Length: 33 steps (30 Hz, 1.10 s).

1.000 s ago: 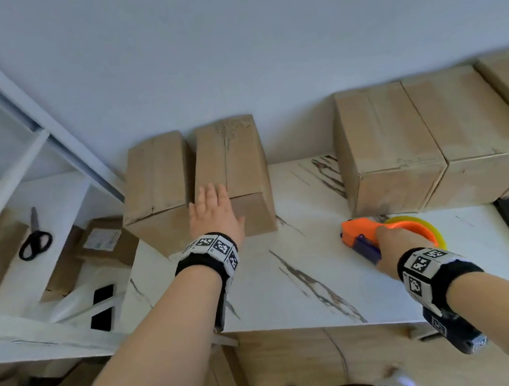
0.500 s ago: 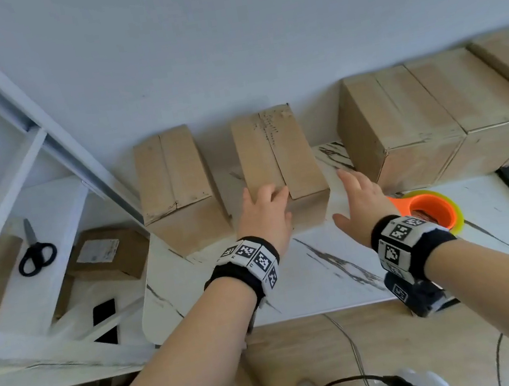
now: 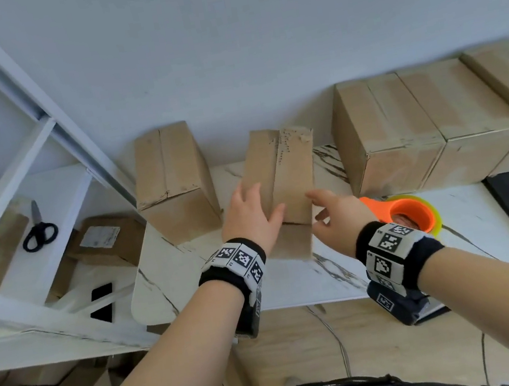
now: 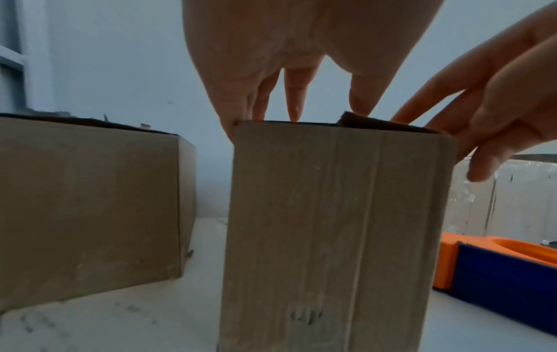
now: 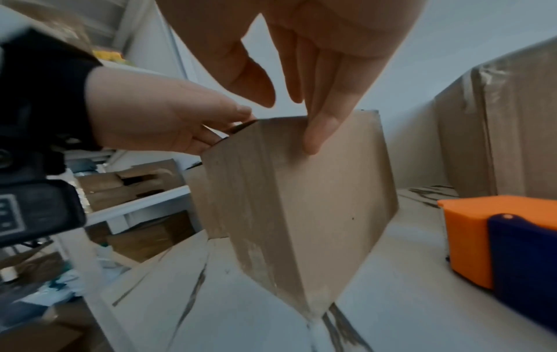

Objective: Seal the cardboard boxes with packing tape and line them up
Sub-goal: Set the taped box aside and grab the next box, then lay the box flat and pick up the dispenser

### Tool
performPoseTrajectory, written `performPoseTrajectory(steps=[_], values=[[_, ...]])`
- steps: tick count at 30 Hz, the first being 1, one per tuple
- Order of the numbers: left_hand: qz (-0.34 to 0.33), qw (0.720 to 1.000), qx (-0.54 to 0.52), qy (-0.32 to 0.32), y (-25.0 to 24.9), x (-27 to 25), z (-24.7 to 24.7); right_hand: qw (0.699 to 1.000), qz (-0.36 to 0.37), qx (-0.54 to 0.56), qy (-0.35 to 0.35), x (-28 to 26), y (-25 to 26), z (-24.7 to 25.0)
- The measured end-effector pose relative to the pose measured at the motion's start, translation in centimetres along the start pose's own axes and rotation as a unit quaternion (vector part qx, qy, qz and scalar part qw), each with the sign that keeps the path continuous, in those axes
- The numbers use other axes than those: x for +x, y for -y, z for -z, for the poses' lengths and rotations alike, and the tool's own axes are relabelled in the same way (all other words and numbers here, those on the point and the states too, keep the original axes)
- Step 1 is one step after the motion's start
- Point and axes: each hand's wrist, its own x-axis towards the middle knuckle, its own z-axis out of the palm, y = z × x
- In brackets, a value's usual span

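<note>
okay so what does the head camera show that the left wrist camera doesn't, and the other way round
Only the head view shows the scissors on the white shelf, the row of bigger boxes on the right and both wristbands. Only the left wrist view shows the narrow box's near face close up, with a flap corner sticking up at its top edge. Both show the left hand and right hand at the narrow box, the neighbouring box and the orange tape dispenser.

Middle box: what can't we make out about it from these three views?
- Middle box contents: flaps closed, all views.
- Left hand fingers: head view, hidden behind the hand's back.
- Tape on its top seam: left wrist view too edge-on, head view too blurred.
- Box bottom: cut off, left wrist view.
</note>
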Motion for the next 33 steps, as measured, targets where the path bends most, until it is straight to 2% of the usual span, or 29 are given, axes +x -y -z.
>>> performPoseTrajectory(steps=[5,7,10,15,19,25,28,30,33], values=[[0.040,0.995,0.095,-0.001,0.5,-1.2,0.1,0.997,0.063,0.015,0.045,-1.7,-0.1,-0.9],[0.087,0.991,0.096,0.033,0.0,-2.2,-0.1,0.996,0.069,0.015,0.049,-1.7,-0.3,-0.9],[0.125,0.984,0.081,0.094,-0.7,-3.3,-0.7,0.999,0.032,0.034,0.012,-0.6,-0.9,0.0],[0.088,0.987,0.086,0.101,0.3,-3.8,0.7,0.999,0.003,0.006,-0.032,1.8,-2.2,1.4],[0.065,0.987,0.062,0.132,2.5,-4.4,2.4,0.999,-0.040,0.011,-0.008,3.1,-2.8,1.6],[0.121,0.987,0.041,0.099,4.4,-4.1,3.9,0.998,-0.044,0.034,0.008,2.5,-1.5,-0.2],[0.128,0.984,0.045,0.114,4.3,-4.0,3.4,0.998,-0.042,0.043,-0.007,1.3,-0.6,-1.1],[0.115,0.985,0.064,0.111,4.2,-3.8,3.1,0.997,-0.056,0.055,-0.025,0.4,-0.5,-1.1],[0.062,0.990,0.081,0.095,4.1,-3.6,2.7,0.995,-0.073,0.043,-0.044,-0.8,-0.9,-0.5]])
